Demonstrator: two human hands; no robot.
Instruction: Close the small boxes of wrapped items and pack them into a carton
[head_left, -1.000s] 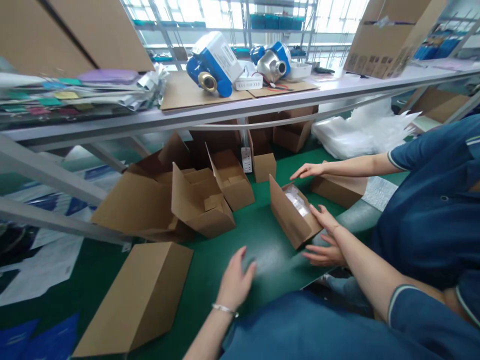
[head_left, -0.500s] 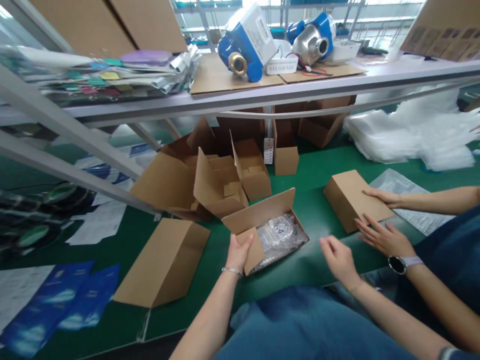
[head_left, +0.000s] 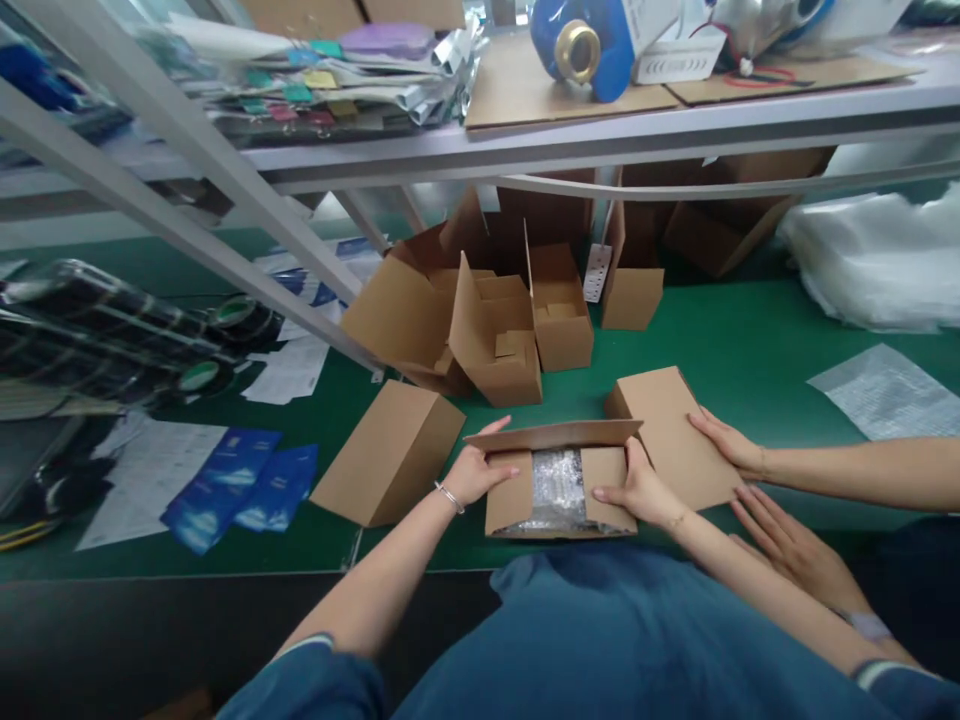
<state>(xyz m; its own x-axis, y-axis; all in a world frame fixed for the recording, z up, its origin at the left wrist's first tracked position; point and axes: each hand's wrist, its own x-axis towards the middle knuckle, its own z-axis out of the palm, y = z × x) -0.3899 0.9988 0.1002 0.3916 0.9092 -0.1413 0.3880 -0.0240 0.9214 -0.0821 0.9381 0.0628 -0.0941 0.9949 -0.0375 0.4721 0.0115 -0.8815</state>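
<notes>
In front of me is a cardboard box [head_left: 512, 503] with its long lid flap tilted up at the far side and both short side flaps folded inward. Clear bubble wrap [head_left: 558, 484] shows in the gap between those flaps; what it covers is hidden. My left hand [head_left: 480, 472] grips the left end, thumb on the side flap and fingers behind the lid. At the right end my right hand [head_left: 640, 488] holds the box, its thumb pressing the other side flap. A co-worker's two hands rest on a closed cardboard box [head_left: 679, 435] just to the right.
Another closed box [head_left: 390, 450] lies to the left, beside blue leaflets [head_left: 225, 480] and tape rolls [head_left: 202, 375]. Open cartons [head_left: 495, 340] stand behind. A shelf [head_left: 420, 155] with a blue meter [head_left: 592, 45] crosses above. Plastic bags [head_left: 870, 260] and bubble wrap [head_left: 892, 390] lie right.
My right hand has moved from the air onto the box's right end. The right side flap is now folded in, and the box is turned squarer to me. The co-worker's box sits closer to mine.
</notes>
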